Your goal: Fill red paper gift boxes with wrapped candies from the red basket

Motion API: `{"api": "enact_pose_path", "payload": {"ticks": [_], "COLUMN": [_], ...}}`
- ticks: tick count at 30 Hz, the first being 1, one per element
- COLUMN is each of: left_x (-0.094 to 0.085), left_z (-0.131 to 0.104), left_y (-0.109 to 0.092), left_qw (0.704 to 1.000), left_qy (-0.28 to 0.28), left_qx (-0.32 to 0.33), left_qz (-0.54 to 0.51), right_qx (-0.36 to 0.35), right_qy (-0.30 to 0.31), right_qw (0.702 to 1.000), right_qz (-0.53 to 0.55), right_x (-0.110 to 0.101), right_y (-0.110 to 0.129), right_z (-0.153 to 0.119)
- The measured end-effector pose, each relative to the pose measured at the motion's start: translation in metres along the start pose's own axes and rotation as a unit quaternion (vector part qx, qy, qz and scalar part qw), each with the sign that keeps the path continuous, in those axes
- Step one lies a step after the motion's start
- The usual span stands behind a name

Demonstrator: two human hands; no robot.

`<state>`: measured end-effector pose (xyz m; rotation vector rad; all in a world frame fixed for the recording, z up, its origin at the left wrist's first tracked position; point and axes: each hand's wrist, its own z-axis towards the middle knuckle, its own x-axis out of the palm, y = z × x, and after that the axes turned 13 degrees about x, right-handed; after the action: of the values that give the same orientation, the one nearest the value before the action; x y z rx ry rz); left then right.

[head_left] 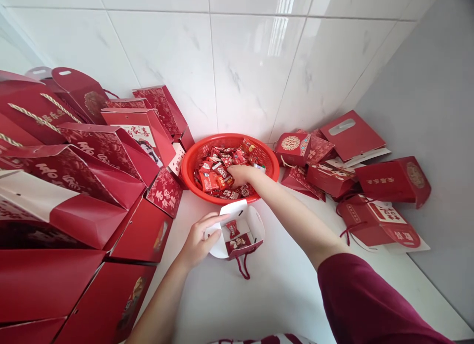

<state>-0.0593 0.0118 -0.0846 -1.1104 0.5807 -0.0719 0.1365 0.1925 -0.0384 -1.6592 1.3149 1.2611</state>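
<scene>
My left hand [202, 235] pinches the white inner flap of a small open candy box [255, 226], thumb inside and fingers along the edge. Two red-wrapped sweets [237, 241] lie in the box, and a dark red cord handle [242, 270] hangs from its near side. My right hand [239, 176] reaches into a red plastic basket [188, 167] behind the box. Its fingers are sunk among many wrapped candies [213, 180], so their grip is hidden.
Tall red gift boxes [107, 151] crowd the left side, some with rope handles. Smaller folded boxes [329, 176] lie heaped on the right. White wall tiles [255, 67] rise right behind the basket, and a grey panel [425, 102] borders the white tabletop [289, 284].
</scene>
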Motion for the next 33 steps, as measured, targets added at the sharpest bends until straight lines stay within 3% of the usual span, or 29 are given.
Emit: {"api": "enact_pose_path", "payload": {"ticks": [7,18,27,30,33], "left_x": [0.002,0.003,0.004,0.004,0.004], "left_z": [0.000,-0.001,0.001,0.001,0.001], "left_y": [-0.002,-0.004,-0.005,-0.005,-0.004], "left_qw": [1.000,0.999,1.000,0.999,1.000], "left_qy": [0.006,0.011,0.007,0.009,0.012], "left_qx": [-0.005,-0.028,-0.017,-0.030,-0.026], "left_qz": [0.000,-0.014,-0.003,-0.007,-0.010], "right_qx": [0.009,-0.091,-0.162,-0.171,-0.128], "right_qy": [0.001,-0.030,-0.013,-0.047,-0.126], "right_qw": [1.000,0.988,0.914,0.920,0.935], "right_qz": [-0.015,0.120,0.373,0.349,0.305], "right_x": [0.004,0.007,0.007,0.006,0.006], "right_y": [0.002,-0.027,-0.034,-0.032,-0.030], "right_z": [0.000,0.001,0.004,0.004,0.003]}}
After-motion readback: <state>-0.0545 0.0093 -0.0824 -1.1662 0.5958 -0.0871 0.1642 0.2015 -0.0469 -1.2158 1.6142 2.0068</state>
